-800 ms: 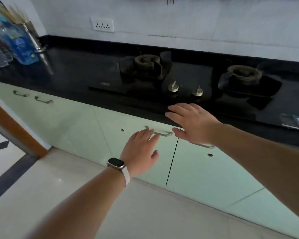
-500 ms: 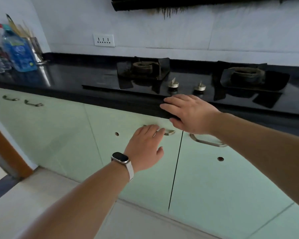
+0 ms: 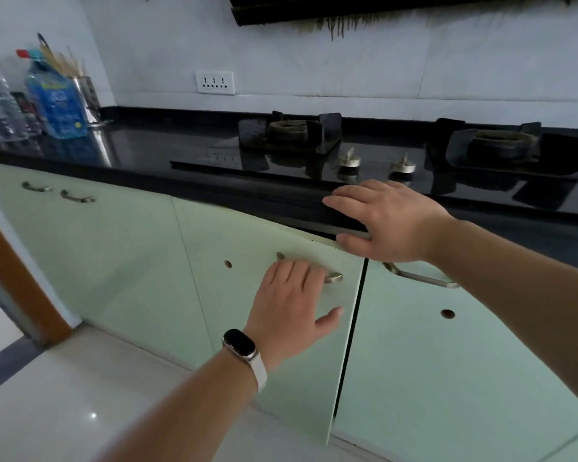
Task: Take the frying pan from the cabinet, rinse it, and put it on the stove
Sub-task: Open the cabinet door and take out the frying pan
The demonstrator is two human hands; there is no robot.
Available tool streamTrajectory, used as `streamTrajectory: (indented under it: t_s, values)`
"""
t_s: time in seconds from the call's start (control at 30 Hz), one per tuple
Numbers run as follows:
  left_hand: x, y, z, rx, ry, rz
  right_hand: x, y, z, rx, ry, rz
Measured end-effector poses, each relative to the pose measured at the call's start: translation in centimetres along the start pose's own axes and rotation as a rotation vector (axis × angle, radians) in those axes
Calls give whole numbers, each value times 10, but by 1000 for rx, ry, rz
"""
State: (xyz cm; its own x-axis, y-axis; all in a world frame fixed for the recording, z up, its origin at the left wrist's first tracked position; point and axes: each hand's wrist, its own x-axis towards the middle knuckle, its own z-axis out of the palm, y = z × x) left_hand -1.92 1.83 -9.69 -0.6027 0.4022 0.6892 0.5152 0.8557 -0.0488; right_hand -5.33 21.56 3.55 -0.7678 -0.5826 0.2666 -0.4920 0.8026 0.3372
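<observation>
No frying pan is in sight. The pale green cabinet door [image 3: 244, 305] under the stove [image 3: 314, 168] stands slightly ajar, with a dark gap along its right edge. My left hand [image 3: 291, 308], with a watch on the wrist, has its fingers curled over the door's metal handle [image 3: 335, 278]. My right hand [image 3: 391, 221] lies flat with fingers spread against the black counter edge, and its thumb touches the door's top corner. The stove has a left burner [image 3: 289, 128], a right burner [image 3: 504, 141] and two knobs between them.
The neighbouring right door [image 3: 447, 361] is closed, with its handle [image 3: 421, 278] below my right wrist. Bottles [image 3: 54, 105] and a utensil holder [image 3: 85, 95] stand at the counter's far left. A wooden door frame [image 3: 17, 278] rises at the left. A range hood [image 3: 347, 8] hangs above.
My left hand has closed over the handle and the door has swung out a little. The view has come lower and closer to the cabinet. My right hand stays at the counter edge.
</observation>
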Motion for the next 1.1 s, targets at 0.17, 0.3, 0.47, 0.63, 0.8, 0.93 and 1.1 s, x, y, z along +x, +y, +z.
streamTrajectory:
  t_s: [0.17,0.3,0.47,0.63,0.8,0.93,1.1]
  values:
    - [-7,0,-19,-24,33,-17,-1,-2,-6,-24,-24,-1]
    - [-9,0,-46,6,-60,-58,-2,-4,-9,-52,-28,-27]
    - [-32,-8,-75,27,-57,-60,-1,-5,-7,-52,-35,-30]
    - [-67,-20,-112,76,-54,-118,4,-9,-11,-69,-69,-7]
    - [-99,-38,-141,140,58,-76,16,-22,-14,-123,-79,18]
    - [-126,-63,-174,86,-34,-133,14,-22,-13,-172,-91,37]
    - [-164,-95,-215,164,-89,-152,16,-17,-8,-174,-66,87]
